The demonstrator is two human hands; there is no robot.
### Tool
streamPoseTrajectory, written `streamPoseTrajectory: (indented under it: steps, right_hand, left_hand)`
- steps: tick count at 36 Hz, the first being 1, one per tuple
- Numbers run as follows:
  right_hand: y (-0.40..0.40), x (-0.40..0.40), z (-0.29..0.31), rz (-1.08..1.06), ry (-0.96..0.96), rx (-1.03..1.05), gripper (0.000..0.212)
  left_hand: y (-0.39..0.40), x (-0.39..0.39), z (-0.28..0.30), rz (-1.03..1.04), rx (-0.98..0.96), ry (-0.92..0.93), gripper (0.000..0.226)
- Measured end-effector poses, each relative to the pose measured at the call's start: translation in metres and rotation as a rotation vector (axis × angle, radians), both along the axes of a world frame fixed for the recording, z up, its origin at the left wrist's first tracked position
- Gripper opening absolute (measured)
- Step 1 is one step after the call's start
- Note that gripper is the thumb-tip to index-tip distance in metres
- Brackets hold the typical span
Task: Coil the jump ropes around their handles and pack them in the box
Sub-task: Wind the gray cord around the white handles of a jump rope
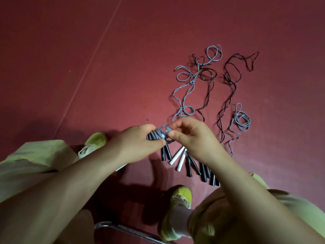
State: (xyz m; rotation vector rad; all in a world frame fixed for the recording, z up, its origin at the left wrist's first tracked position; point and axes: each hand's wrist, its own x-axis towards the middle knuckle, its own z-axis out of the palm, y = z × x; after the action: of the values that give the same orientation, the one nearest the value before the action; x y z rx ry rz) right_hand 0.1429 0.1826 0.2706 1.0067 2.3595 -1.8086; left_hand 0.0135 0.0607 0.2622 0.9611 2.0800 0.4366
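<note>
A coiled jump rope bundle [157, 135] is held above the red floor [88, 67], near frame centre. Its dark handles are seen side by side, wrapped by grey cord; the long axis runs roughly from 10 o'clock to 4 o'clock, with the handle ends pointing toward 10 o'clock under the left fingers. A small grey loop is seen sticking out at the 12 o'clock side of the wrap.

The bundle lies between the two hands. The left hand [137, 143] is placed at its 9 o'clock side, fingers curled over the handles and thumb pressed beneath, so the bundle is gripped. The right hand [191, 138] is placed at its 3 o'clock side; the cord end is pinched between thumb and forefinger, the other fingers curled loosely. Both forearms enter from the 6 o'clock edge and converge toward the bundle.

On the floor, a row of loose handles [190, 162] is laid out below the right hand, black and white ones, fanned with free ends toward 6 o'clock. Their cords [193, 80], grey and black, trail in wavy lines toward 12 o'clock. A small grey coil [242, 118] lies at 3 o'clock of the hands.

Yellow-green shoes [181, 196] and light trousers are seen at the lower edge. The box cannot be identified.
</note>
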Motion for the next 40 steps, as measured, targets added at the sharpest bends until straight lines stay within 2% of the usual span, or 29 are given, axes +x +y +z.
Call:
streamPoseTrajectory:
  steps: [4, 7, 12, 17, 21, 23, 28, 31, 34, 40]
  right_hand:
    - [-0.004, 0.0, -0.006, 0.062, -0.074, 0.236, 0.016]
    - [-0.005, -0.001, -0.007, 0.046, -0.066, 0.245, 0.018]
    - [-0.003, -0.003, -0.005, -0.033, -0.009, 0.063, 0.02]
    - [0.004, -0.003, -0.004, -0.289, 0.117, -0.382, 0.018]
    - [0.005, -0.005, -0.001, -0.393, 0.212, -0.626, 0.021]
    - [0.007, -0.006, -0.001, -0.408, 0.204, -0.62, 0.019]
    - [0.011, -0.004, -0.004, -0.35, 0.114, -0.455, 0.009]
    - [0.012, -0.003, -0.004, -0.301, 0.076, -0.4, 0.013]
    - [0.011, -0.003, -0.003, -0.268, 0.07, -0.424, 0.023]
    - [0.014, -0.002, 0.002, -0.28, 0.071, -0.559, 0.02]
  left_hand:
    - [0.0, 0.003, -0.004, -0.046, 0.009, 0.079, 0.033]
    - [-0.001, 0.002, -0.005, -0.042, 0.03, 0.094, 0.033]
    - [0.001, 0.001, -0.001, -0.023, 0.08, 0.017, 0.028]
    - [0.006, -0.003, 0.003, 0.219, 0.175, -0.39, 0.03]
    - [0.007, -0.002, 0.004, 0.25, 0.198, -0.503, 0.017]
    - [0.006, -0.001, 0.005, 0.229, 0.208, -0.502, 0.016]
    - [0.005, -0.002, 0.004, 0.232, 0.228, -0.515, 0.015]
    - [0.004, -0.004, 0.005, 0.234, 0.251, -0.533, 0.018]
    - [0.002, -0.003, 0.007, 0.194, 0.283, -0.53, 0.024]
    - [-0.001, -0.003, 0.014, 0.13, 0.364, -0.52, 0.032]
